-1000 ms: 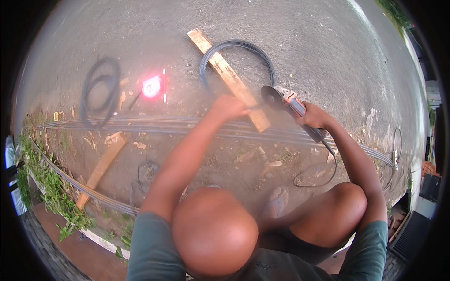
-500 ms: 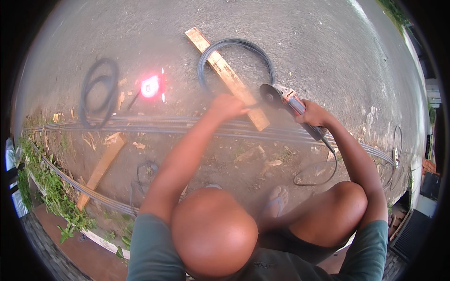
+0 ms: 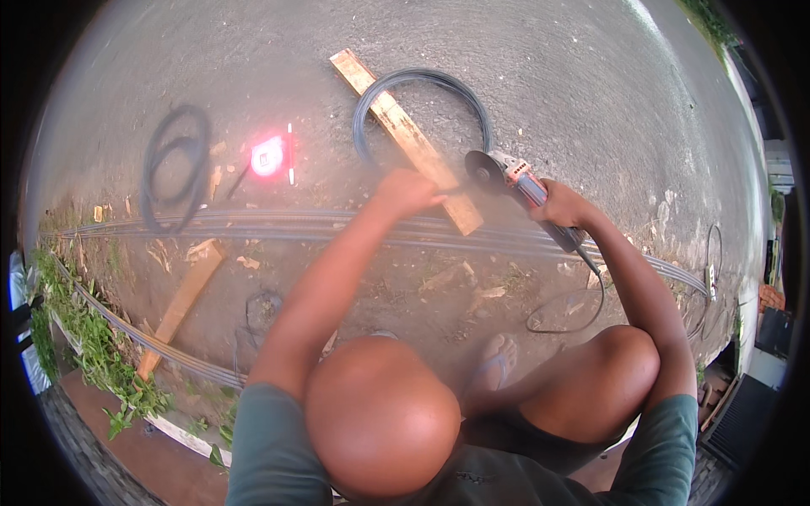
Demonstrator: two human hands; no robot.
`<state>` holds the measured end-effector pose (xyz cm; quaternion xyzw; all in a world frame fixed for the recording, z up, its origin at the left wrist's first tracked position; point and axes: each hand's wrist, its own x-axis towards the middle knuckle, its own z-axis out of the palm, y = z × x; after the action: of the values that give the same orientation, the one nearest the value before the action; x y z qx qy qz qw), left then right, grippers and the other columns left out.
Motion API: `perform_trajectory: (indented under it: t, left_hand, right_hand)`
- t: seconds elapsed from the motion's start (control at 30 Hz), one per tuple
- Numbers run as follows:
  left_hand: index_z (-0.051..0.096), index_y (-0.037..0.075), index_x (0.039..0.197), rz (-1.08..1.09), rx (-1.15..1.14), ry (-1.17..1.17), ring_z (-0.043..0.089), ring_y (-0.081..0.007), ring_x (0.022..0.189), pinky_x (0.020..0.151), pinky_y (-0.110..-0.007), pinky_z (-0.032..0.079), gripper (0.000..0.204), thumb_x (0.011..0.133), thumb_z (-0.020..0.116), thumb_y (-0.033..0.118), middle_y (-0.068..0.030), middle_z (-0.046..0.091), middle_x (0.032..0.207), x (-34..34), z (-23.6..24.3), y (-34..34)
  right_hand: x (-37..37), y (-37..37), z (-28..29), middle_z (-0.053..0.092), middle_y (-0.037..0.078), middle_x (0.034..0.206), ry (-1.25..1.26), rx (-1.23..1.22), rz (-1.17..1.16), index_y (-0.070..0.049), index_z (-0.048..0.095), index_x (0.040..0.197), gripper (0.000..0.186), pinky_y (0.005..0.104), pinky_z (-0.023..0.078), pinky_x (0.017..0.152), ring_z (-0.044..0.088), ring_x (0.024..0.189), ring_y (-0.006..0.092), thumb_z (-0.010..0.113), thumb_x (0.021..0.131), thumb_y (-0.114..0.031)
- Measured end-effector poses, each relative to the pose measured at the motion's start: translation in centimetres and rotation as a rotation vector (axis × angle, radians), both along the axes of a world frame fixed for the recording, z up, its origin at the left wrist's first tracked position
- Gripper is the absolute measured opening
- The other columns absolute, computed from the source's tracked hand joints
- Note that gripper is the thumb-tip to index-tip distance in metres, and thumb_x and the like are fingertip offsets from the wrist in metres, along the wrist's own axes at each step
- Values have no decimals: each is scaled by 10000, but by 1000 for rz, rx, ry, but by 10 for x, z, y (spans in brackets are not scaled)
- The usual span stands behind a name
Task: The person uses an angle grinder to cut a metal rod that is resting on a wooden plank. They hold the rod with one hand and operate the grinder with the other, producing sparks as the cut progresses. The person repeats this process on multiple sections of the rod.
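Observation:
My right hand [image 3: 563, 205] is wrapped round the body of an angle grinder [image 3: 530, 187], whose dark disc [image 3: 483, 171] is just right of a wooden plank [image 3: 409, 139]. The grinder's cord trails toward my foot. My left hand [image 3: 407, 193] is closed beside the plank, fingertips over its near part, with a thin dark wire running out from them toward the disc. A coil of grey wire [image 3: 422, 76] lies across the plank, its left side passing down toward my left hand. Haze blurs the spot between hand and disc, so any contact there cannot be made out.
Long steel rods [image 3: 278, 226] run across the ground beneath my arms. A blurred dark coil [image 3: 175, 169] and a glowing pink-red object [image 3: 267, 157] lie left. Another wooden board [image 3: 181, 305] touches a bent rod bundle near green weeds [image 3: 101, 371]. A power strip [image 3: 711, 282] sits far right.

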<state>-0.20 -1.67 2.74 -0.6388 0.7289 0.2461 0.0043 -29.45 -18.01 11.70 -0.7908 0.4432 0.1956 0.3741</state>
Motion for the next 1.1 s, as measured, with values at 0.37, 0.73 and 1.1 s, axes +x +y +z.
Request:
perform_trajectory:
  t: [0.37, 0.73, 1.1]
  left_hand:
    - [758, 115, 844, 36, 17, -22, 722, -317, 812, 721, -461, 550, 573, 1031, 470, 573, -118, 745, 836, 6, -4, 5]
    - [754, 113, 861, 10, 39, -49, 723, -312, 833, 730, -461, 549, 567, 1031, 470, 574, -113, 749, 858, 6, -5, 5]
    - [754, 107, 854, 1, 8, -25, 724, -311, 827, 723, -453, 547, 569, 1032, 473, 569, -112, 745, 831, 0, -5, 0]
  right_hand:
    - [0, 1, -3, 700, 246, 1094, 37, 10, 15, 60, 602, 1255, 749, 419, 522, 920, 683, 1009, 358, 778, 670, -373]
    - [6, 1, 0, 697, 254, 1107, 28, -1, 45, 62, 602, 1265, 741, 417, 520, 926, 683, 1021, 353, 776, 681, -360]
    - [-1, 1, 7, 701, 252, 1102, 59, -14, 18, 57, 603, 1266, 736, 418, 515, 938, 682, 1028, 355, 773, 679, -352]
